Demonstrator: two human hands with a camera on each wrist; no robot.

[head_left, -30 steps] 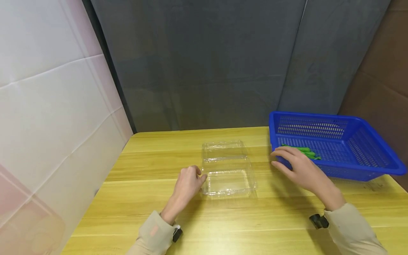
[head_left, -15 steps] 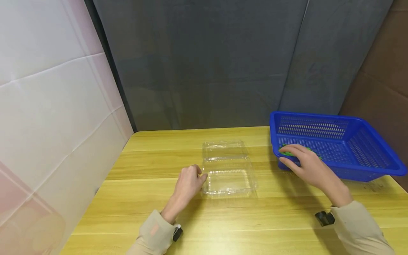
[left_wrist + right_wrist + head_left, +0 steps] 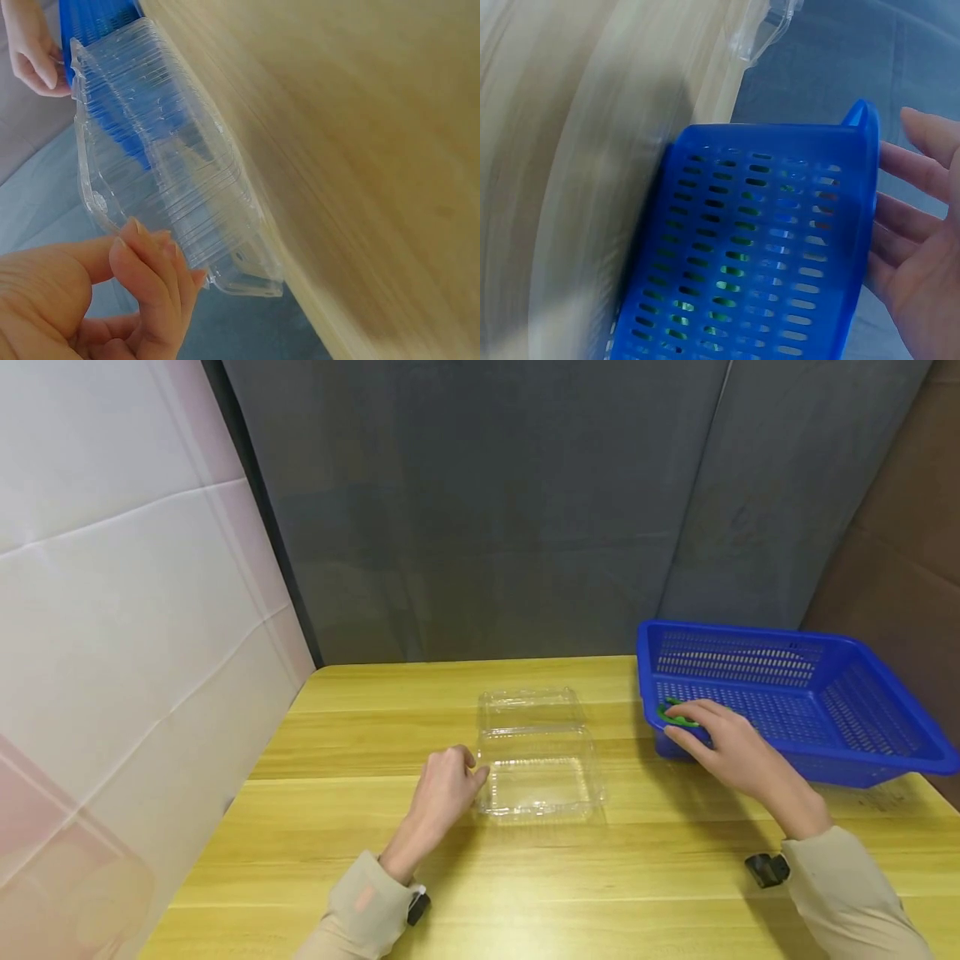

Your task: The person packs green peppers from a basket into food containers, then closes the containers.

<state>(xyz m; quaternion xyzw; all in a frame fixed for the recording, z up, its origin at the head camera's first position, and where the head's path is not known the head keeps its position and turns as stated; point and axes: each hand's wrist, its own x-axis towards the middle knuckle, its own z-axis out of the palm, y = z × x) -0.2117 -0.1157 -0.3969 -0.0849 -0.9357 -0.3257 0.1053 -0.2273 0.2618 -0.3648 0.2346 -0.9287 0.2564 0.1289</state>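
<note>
In the head view, a clear plastic clamshell box point(image 3: 538, 811) lies opened out on the table, its lid half toward the back. My left hand point(image 3: 444, 787) pinches the box's left rim between thumb and fingers; the left wrist view shows the fingertips at that edge. At the right, my right hand point(image 3: 723, 747) reaches over the near wall of a blue plastic basket point(image 3: 750, 631), fingers bent down inside. Green peppers point(image 3: 681, 721) show just beyond these fingers, partly hidden by the hand. Through the basket slots, the right wrist view shows green patches; the fingertips are mostly hidden.
The wooden table point(image 3: 337, 827) has its back edge against a dark grey curtain point(image 3: 465, 527). A white and pink panel point(image 3: 135, 610) stands along the left. A brown panel point(image 3: 892, 560) rises behind the basket on the right.
My right hand has moved right and slightly down, from above the basket's near left rim into it, covering more of the peppers. My left hand and the box have stayed in place.
</note>
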